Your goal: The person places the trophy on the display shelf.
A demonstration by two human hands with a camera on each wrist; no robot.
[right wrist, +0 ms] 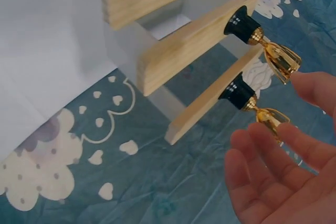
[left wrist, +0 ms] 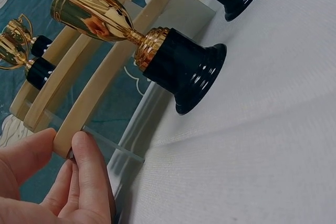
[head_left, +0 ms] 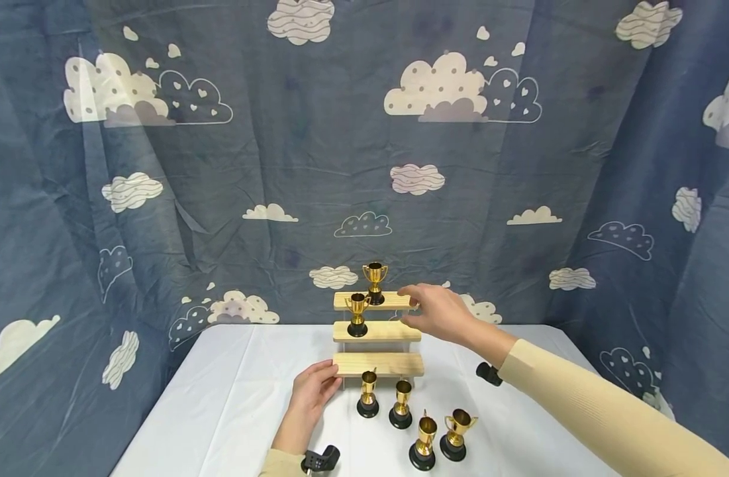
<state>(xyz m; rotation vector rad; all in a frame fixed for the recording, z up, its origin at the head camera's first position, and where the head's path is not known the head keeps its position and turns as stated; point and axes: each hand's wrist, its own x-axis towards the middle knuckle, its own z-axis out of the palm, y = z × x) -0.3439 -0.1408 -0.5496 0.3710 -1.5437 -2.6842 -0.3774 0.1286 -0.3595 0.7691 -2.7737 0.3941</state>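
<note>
A three-step wooden shelf stand [head_left: 379, 364] with clear supports stands on the table. My left hand [head_left: 313, 392] pinches the left end of its lowest board [left wrist: 79, 116] between thumb and fingers. One small gold trophy cup [head_left: 374, 281] with a black base is on the top board, toward its middle. Another trophy [head_left: 357, 315] stands at the left of the middle board. My right hand [head_left: 441, 311] is by the right end of the top board, fingers spread and relaxed, holding nothing. In the right wrist view its fingers [right wrist: 247, 153] overlap the top trophy's cup [right wrist: 270, 121].
Several more trophies stand on the white tablecloth [head_left: 251, 384] in front of the stand, among them one trophy [head_left: 368, 395] close to the lowest board and another trophy [head_left: 456, 436] further right. A blue curtain [head_left: 316, 152] with cloud prints hangs behind and at both sides.
</note>
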